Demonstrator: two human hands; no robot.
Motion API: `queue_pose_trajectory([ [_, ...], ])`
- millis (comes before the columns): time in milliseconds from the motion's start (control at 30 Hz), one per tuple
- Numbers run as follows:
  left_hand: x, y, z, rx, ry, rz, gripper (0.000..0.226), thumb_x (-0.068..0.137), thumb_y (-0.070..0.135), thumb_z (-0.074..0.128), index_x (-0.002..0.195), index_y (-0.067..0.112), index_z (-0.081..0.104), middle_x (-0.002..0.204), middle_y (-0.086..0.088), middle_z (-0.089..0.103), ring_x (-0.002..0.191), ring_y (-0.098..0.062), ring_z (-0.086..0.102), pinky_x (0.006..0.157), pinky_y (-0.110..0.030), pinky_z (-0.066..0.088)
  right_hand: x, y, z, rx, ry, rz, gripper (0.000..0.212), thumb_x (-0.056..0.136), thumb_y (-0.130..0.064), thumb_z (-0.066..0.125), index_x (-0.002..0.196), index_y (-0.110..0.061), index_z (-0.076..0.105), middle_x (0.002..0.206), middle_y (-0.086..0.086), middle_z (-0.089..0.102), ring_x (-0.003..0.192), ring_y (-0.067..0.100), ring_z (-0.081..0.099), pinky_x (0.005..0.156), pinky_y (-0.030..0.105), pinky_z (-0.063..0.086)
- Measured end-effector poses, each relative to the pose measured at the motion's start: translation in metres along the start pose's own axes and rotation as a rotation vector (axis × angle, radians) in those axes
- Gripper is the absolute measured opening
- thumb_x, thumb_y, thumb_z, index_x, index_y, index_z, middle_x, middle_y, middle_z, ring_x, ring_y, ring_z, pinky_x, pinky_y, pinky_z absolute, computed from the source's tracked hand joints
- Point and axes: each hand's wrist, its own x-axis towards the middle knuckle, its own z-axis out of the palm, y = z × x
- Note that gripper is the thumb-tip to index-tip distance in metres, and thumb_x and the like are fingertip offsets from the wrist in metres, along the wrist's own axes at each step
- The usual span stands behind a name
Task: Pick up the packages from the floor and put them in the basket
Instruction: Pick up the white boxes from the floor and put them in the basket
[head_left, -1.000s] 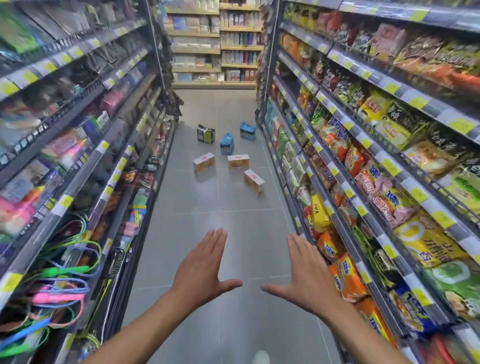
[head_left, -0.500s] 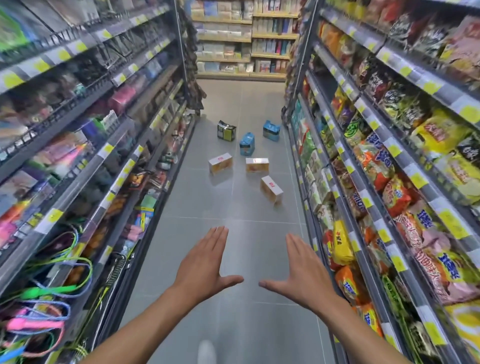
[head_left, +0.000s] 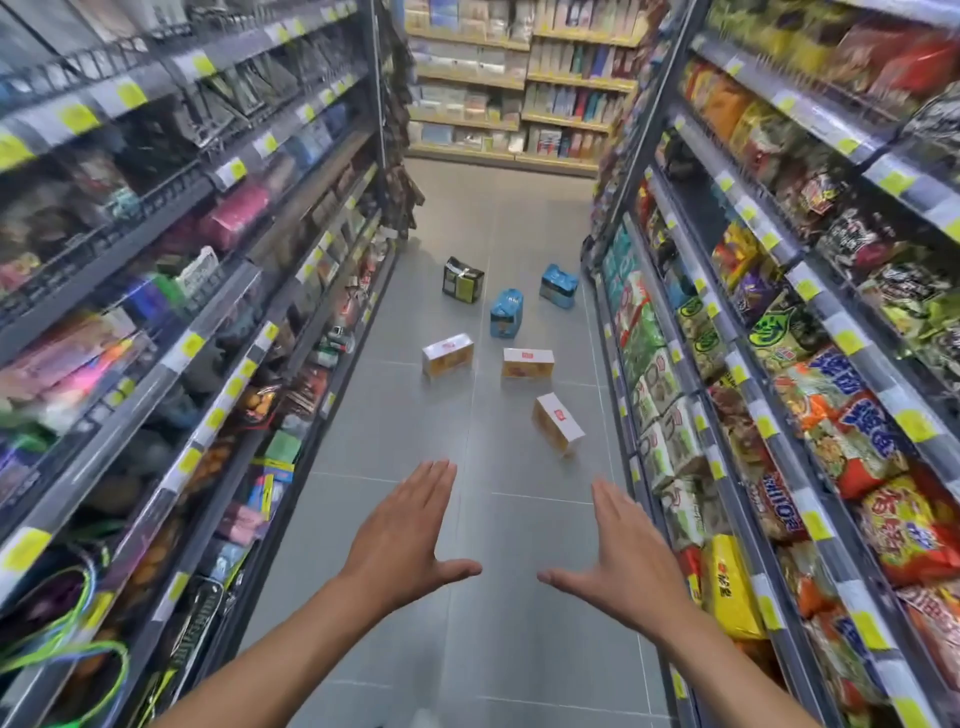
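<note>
Several packages lie on the grey tiled floor of a shop aisle ahead. Three are white-and-yellow boxes: one on the left (head_left: 448, 354), one in the middle (head_left: 527, 362), and the nearest one (head_left: 557, 424) lying at an angle. Beyond them are two blue packs (head_left: 506, 314) (head_left: 558, 286) and a dark green-and-black pack (head_left: 462, 279). My left hand (head_left: 405, 535) and my right hand (head_left: 621, 551) are stretched out in front of me, palms facing each other, fingers straight, holding nothing. Both hands are well short of the nearest box. No basket is in view.
Stocked shelves line the aisle: hanging goods and small items on the left shelf (head_left: 171, 332), snack and noodle bags on the right shelf (head_left: 769, 364). Another shelf unit (head_left: 519, 104) crosses the far end. The floor strip between the shelves is narrow.
The view has advanced down the aisle, so the packages appear closer and larger. Both hands stay outstretched and flat, in much the same pose.
</note>
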Motion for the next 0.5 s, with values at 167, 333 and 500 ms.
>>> queue_pose_trajectory([
  [167, 0.071, -0.028, -0.01, -0.006, -0.019, 0.037, 0.123, 0.071, 0.089, 0.036, 0.163, 0.017, -0.001, 0.171, 0.001, 0.0, 0.158, -0.016, -0.003, 0.128, -0.035, 0.008, 0.068, 0.0, -0.012, -0.004, 0.029, 0.023, 0.136, 0.067, -0.093, 0.058, 0.164, -0.012, 0.007, 0.173, 0.002, 0.012, 0.159, 0.019, 0.011, 0.129, 0.037, 0.012],
  [333, 0.151, -0.042, -0.014, 0.017, -0.045, 0.089, 0.12, 0.079, 0.083, 0.051, 0.163, 0.018, -0.004, 0.171, 0.002, -0.002, 0.157, -0.016, -0.005, 0.128, -0.036, 0.008, 0.137, 0.011, -0.024, -0.016, 0.033, 0.06, 0.132, 0.069, -0.088, 0.063, 0.163, -0.013, 0.009, 0.171, 0.002, 0.015, 0.158, 0.02, 0.014, 0.127, 0.034, 0.012],
  [500, 0.239, -0.055, -0.015, 0.027, -0.074, 0.121, 0.122, 0.073, 0.086, 0.041, 0.163, 0.017, -0.003, 0.172, 0.001, -0.001, 0.157, -0.016, -0.005, 0.128, -0.036, 0.009, 0.214, 0.032, -0.038, -0.037, 0.05, 0.078, 0.12, 0.065, -0.093, 0.059, 0.152, -0.017, 0.026, 0.157, -0.001, 0.036, 0.145, 0.02, 0.035, 0.119, 0.033, 0.032],
])
